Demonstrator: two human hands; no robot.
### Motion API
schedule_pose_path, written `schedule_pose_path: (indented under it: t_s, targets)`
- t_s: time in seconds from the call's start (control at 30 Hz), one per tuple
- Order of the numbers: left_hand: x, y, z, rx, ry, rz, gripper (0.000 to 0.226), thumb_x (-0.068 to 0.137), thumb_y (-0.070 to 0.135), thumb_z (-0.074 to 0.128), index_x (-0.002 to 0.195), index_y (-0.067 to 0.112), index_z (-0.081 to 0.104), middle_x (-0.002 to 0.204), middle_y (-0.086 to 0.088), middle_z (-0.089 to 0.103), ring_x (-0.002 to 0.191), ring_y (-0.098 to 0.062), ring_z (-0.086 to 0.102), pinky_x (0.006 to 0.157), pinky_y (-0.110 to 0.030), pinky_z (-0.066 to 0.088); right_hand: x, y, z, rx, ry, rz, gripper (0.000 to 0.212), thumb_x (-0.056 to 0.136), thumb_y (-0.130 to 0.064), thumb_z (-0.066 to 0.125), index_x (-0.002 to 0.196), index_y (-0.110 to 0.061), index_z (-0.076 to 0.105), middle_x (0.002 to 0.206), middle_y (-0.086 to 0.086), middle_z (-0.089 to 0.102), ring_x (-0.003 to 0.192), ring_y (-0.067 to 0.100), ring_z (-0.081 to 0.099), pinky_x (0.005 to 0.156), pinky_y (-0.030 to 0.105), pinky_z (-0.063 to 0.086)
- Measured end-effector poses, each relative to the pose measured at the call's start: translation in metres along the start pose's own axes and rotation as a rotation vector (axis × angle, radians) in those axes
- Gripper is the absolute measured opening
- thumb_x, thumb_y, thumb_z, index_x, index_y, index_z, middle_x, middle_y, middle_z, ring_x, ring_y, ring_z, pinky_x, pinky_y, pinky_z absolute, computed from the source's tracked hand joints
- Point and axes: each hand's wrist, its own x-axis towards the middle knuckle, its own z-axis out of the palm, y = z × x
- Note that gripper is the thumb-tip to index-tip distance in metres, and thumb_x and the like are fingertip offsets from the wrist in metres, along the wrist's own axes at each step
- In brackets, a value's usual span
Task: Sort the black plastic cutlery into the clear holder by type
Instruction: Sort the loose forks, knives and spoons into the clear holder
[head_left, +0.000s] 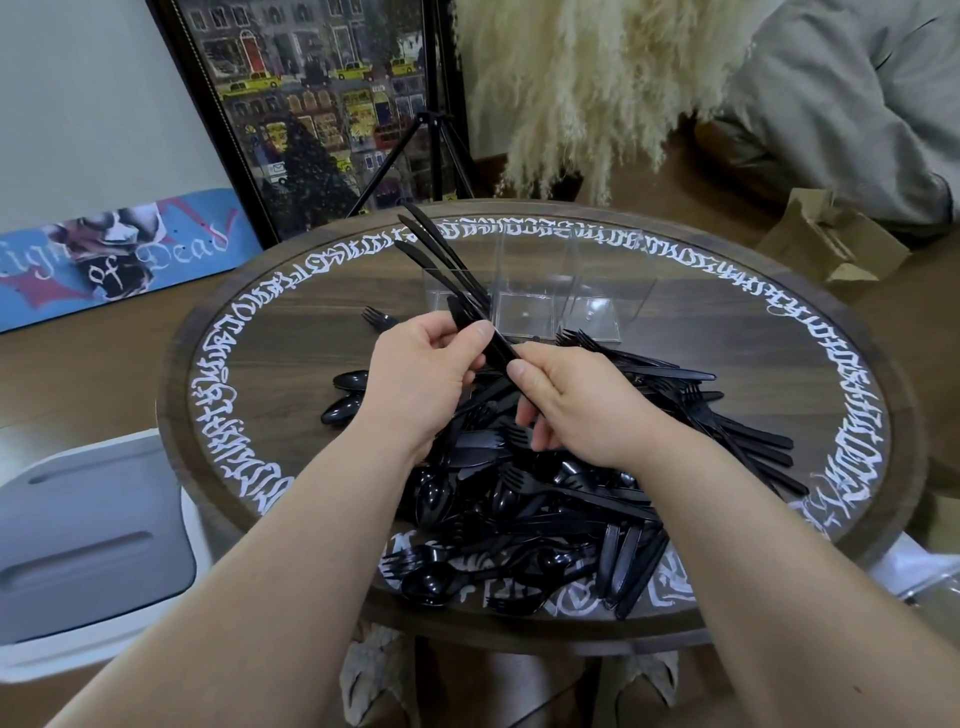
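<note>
Black plastic knives are held as a small bundle in the grip of the left hand, blades fanned toward the tabletop's far edge. The bundle's lower end is pinched by the right hand. The clear holder stands just beyond the hands. A cutlery pile covers the round tabletop toward its near edge.
</note>
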Motion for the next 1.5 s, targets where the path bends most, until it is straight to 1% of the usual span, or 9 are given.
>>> schedule_pose_path:
  t_s: [0.27,0.43,0.57,0.67,0.8,1.07,1.27,1.37,1.5]
  targets:
    - [0.001,-0.001,0.002,-0.055,-0.052,0.003,0.016,0.091,0.013,0.063,0.076,0.02,0.065,0.061,0.009,0.058,0.061,-0.003,0.054,0.064,-0.019,0.049,-0.002,-0.002,-0.003,0.169,0.069,0.135,0.029,0.102,-0.023,0.036,0.082,-0.01,0.053,0.076,0.011,0.068,0.058,0.026,0.068,0.057,0.038,0.059]
    - [0.0,-0.001,0.002,-0.075,-0.042,0.007,0.011,0.09,0.014,0.063,0.08,0.019,0.064,0.068,0.006,0.062,0.065,-0.003,0.058,0.066,-0.019,0.051,-0.003,-0.001,-0.001,0.048,0.061,0.068,0.03,0.103,-0.028,0.035,0.091,-0.01,0.055,0.069,0.002,0.066,0.05,0.015,0.062,0.056,0.036,0.055]
    - [0.0,0.001,0.001,-0.087,-0.034,0.012,0.014,0.091,0.014,0.063,0.081,0.023,0.067,0.069,0.009,0.065,0.069,-0.005,0.059,0.068,-0.02,0.052,-0.001,0.0,0.001,-0.09,0.08,-0.037,0.029,0.103,-0.031,0.035,0.079,-0.026,0.05,0.07,-0.002,0.064,0.059,0.002,0.053,0.061,0.025,0.037]
    - [0.001,0.001,-0.001,-0.106,-0.027,-0.011,0.01,0.091,0.015,0.062,0.088,0.023,0.067,0.074,0.007,0.066,0.069,-0.003,0.061,0.068,-0.019,0.052,0.0,0.0,0.002,-0.16,0.073,-0.053,0.028,0.103,-0.033,0.033,0.112,-0.027,0.058,0.068,-0.014,0.054,0.069,0.007,0.051,0.063,0.026,0.034]
    - [0.004,0.0,-0.005,-0.138,-0.032,-0.047,0.012,0.093,0.012,0.06,0.095,0.022,0.066,0.079,0.004,0.067,0.066,0.0,0.062,0.064,-0.016,0.051,0.003,0.001,0.005,-0.23,0.076,-0.045,0.042,0.102,-0.038,0.029,0.143,-0.034,0.041,0.091,-0.006,0.062,0.099,0.021,0.057,0.079,0.028,0.039]
    - [0.005,-0.001,-0.007,-0.048,-0.044,-0.013,0.021,0.093,0.009,0.054,0.081,0.024,0.065,0.08,0.004,0.067,0.072,-0.005,0.061,0.06,-0.018,0.045,0.002,0.005,0.005,-0.044,0.14,-0.048,0.039,0.102,-0.025,0.037,0.132,-0.047,0.047,0.075,-0.002,0.061,0.072,0.016,0.057,0.074,0.035,0.049]
    - [0.004,0.0,-0.009,-0.052,-0.012,-0.037,0.009,0.096,0.014,0.051,0.089,0.02,0.053,0.08,0.005,0.061,0.064,-0.004,0.056,0.053,-0.019,0.041,0.003,-0.001,0.013,-0.065,0.092,-0.115,0.042,0.102,-0.026,0.035,0.141,-0.044,0.038,0.076,0.0,0.062,0.079,0.02,0.058,0.08,0.038,0.048]
    - [0.001,0.01,-0.016,-0.116,0.024,-0.034,0.014,0.095,0.01,0.051,0.085,0.019,0.055,0.078,0.002,0.061,0.063,-0.005,0.054,0.051,-0.018,0.039,0.001,-0.01,0.012,-0.076,0.058,-0.131,0.045,0.103,-0.028,0.035,0.146,-0.039,0.03,0.096,0.001,0.066,0.095,0.018,0.059,0.09,0.036,0.045]
    - [0.012,0.043,-0.039,-0.061,0.149,0.137,0.015,0.094,0.01,0.054,0.085,0.021,0.057,0.078,0.003,0.064,0.063,-0.004,0.057,0.053,-0.019,0.043,0.013,-0.019,-0.003,-0.197,0.25,-0.108,0.045,0.102,-0.027,0.036,0.147,-0.024,0.035,0.116,-0.001,0.056,0.11,0.015,0.05,0.096,0.031,0.04]
